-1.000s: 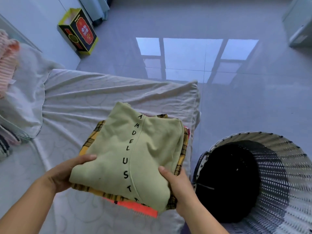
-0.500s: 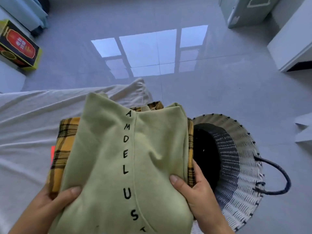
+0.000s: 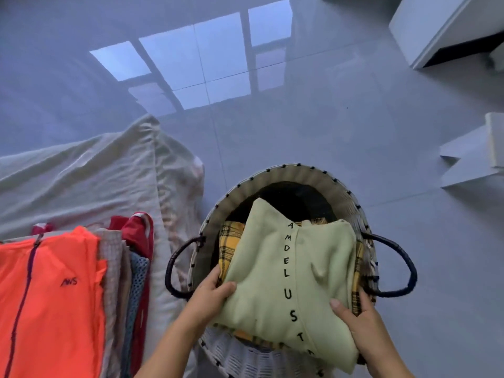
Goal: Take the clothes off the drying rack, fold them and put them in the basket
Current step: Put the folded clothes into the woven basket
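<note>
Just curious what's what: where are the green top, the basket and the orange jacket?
green top (image 3: 259, 268), head view, cloth left of the lettering.
basket (image 3: 289, 174), head view, far inner wall.
orange jacket (image 3: 62, 309), head view, front panel right of the zip.

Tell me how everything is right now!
Green top, folded, on the plaid shirt, held over the basket mouth.
Plaid shirt, folded, under the green top.
Basket, upright on the floor, something dark inside.
Left hand, grips top and shirt, left side.
Right hand, grips their right side.
Sheet, wrinkled.
</note>
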`<state>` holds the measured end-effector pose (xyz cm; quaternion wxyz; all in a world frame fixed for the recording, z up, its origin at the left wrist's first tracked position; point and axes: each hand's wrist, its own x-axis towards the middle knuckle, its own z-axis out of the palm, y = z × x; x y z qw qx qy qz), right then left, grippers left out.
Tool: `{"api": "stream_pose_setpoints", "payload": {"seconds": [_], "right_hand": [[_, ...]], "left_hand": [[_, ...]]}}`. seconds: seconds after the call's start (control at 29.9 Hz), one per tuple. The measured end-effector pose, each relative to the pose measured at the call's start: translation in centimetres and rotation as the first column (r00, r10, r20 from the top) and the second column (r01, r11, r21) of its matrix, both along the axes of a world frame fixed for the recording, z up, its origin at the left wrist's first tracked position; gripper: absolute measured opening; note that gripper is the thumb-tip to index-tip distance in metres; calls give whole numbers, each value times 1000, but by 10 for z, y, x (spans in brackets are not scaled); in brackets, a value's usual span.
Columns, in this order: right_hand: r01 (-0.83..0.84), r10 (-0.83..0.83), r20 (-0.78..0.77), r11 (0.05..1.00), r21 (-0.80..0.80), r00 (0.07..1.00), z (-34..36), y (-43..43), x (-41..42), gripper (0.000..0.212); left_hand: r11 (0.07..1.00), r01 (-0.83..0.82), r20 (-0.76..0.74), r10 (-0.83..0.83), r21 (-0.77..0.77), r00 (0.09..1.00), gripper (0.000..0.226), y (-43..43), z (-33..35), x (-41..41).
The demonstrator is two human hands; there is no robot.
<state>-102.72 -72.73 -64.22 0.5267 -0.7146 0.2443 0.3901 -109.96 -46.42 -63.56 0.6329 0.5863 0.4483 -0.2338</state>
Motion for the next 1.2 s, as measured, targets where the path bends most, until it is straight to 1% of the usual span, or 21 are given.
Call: {"api": "stream_pose_setpoints", "payload": {"seconds": [0.07, 0.13, 0.17, 0.23, 0.4, 0.5, 0.6, 0.67, 0.74, 0.8, 0.87, 0.94, 1.0, 1.04, 1.07, 1.1, 1.14, 1.17, 1.2], "right_hand": [[-30, 30, 1, 1000, 3, 1000, -20, 4, 3, 51], [-60, 60, -9, 998, 1, 998, -38, 9, 7, 53], [-77, 76, -11, 997, -9, 997, -48, 12, 11, 56], [-108, 108, -15, 994, -16, 994, -69, 17, 20, 62], [-129, 131, 58, 991, -28, 990, -125, 32, 39, 62], [-132, 137, 101, 990, -55, 985, -171, 42, 39, 61], [-78, 89, 115, 992, -97, 989, -225, 49, 29, 63], [-40, 55, 108, 990, -137, 993, -260, 52, 20, 63], [-9, 28, 97, 982, -190, 995, -296, 55, 12, 64], [18, -4, 55, 967, -256, 998, -330, 57, 8, 69], [-8, -1, -27, 944, -329, 1000, -358, 59, 3, 75], [-36, 12, -73, 937, -347, 997, -371, 60, -1, 81], [-34, 12, -65, 939, -343, 998, -376, 63, -5, 86], [-24, 14, -30, 940, -341, 999, -375, 64, -8, 88], [-41, 55, 29, 932, -359, 998, -374, 66, -14, 90], [-101, 155, 99, 905, -414, 983, -373, 68, -22, 89], [-192, 309, 154, 838, -512, 939, -373, 70, -29, 83], [-266, 464, 185, 741, -617, 866, -374, 71, -37, 75], [-324, 569, 170, 661, -677, 805, -376, 70, -43, 67]], "left_hand": [[999, -37, -52, 37, 10, 998, 39, -5, -21, 1], [997, -50, -93, 55, 53, 994, 41, -8, -38, 2], [996, -47, -105, 56, 80, 993, 46, -7, -49, 2], [991, -21, -108, 36, 136, 993, 57, -6, -71, 7], [945, 89, -61, -74, 315, 995, 66, 0, -120, 44], [934, 28, -34, -17, 356, 999, 68, 7, -166, 52], [934, -67, 8, 68, 350, 998, 66, 4, -212, 48], [932, -105, 4, 110, 348, 994, 66, 0, -247, 41], [929, -76, -57, 104, 361, 993, 66, -2, -283, 31], [943, -44, -127, 90, 330, 988, 68, -4, -315, 25], [958, 16, -202, 45, 287, 978, 76, -7, -342, 19], [969, 62, -255, 2, 241, 967, 85, -11, -356, 17], [979, 57, -265, -4, 193, 964, 92, -15, -365, 15], [980, 64, -265, -11, 191, 964, 94, -17, -367, 15], [963, 112, -258, -47, 246, 965, 93, -19, -367, 15], [893, 229, -254, -135, 387, 958, 91, -22, -366, 14], [738, 373, -243, -284, 562, 927, 86, -26, -368, 9], [548, 491, -253, -453, 677, 855, 79, -33, -371, 1], [402, 568, -261, -601, 719, 755, 71, -42, -373, -7]]}}
